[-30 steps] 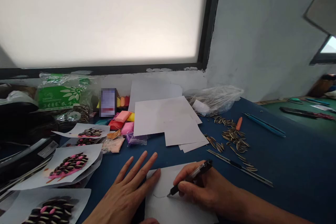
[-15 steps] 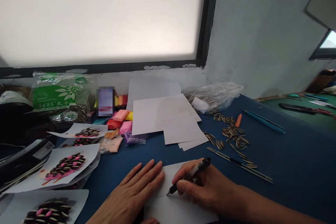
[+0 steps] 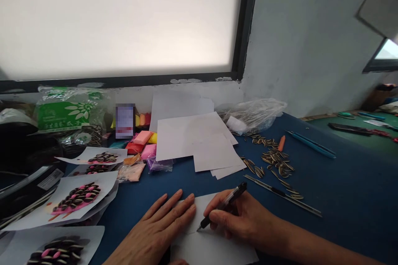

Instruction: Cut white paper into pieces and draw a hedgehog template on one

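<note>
A white sheet of paper [image 3: 214,252] lies at the front of the blue table. My left hand [image 3: 161,225] rests flat on its left side, fingers stretched out. Between the thumb and fingers of my right hand [image 3: 245,219] is a black pen [image 3: 225,205], tilted up to the right. Its tip touches the paper, and a faint thin line runs left from it. Part of the sheet is hidden under both hands.
Finished cards with sunflower seeds [image 3: 74,196] lie on the left. Coloured clay packets [image 3: 143,137] and blank white sheets [image 3: 186,136] are farther back. Right of my hands are a metal tool [image 3: 282,195], loose seeds [image 3: 276,159], an orange stick [image 3: 281,143] and blue tweezers [image 3: 311,144].
The pen tip has shifted very slightly left, and the pen's upper end has tipped a little left. My left hand stays in about the same place on the paper.
</note>
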`<state>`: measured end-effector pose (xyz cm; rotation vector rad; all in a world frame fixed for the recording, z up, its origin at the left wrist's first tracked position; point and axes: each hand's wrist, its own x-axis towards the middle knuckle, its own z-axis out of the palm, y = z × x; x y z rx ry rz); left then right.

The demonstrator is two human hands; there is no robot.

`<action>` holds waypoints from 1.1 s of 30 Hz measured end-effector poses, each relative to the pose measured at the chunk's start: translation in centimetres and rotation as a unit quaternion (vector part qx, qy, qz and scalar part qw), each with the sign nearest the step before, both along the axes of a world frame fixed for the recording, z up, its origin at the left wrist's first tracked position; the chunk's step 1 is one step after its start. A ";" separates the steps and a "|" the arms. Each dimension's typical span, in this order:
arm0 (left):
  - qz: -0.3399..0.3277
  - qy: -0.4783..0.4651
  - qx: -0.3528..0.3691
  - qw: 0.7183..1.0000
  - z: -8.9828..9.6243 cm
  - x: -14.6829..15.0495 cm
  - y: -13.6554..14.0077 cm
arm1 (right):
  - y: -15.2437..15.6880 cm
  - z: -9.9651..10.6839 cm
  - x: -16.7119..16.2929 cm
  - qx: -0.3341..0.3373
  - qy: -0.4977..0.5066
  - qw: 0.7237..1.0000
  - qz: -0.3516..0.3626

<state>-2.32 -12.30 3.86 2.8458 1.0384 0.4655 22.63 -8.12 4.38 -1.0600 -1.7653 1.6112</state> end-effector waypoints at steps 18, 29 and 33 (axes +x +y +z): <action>0.009 0.004 0.011 1.000 -0.7 -0.2 0.0 | -0.2 -0.2 -0.1 -0.018 0.011 0.999 -0.026; 0.002 0.023 -0.005 1.000 -0.7 -0.2 0.4 | -0.2 -0.3 -0.2 -0.005 0.022 0.999 -0.036; 0.001 0.027 -0.005 1.000 -0.7 -0.2 0.5 | -0.3 0.0 -0.2 0.004 0.030 0.999 -0.040</action>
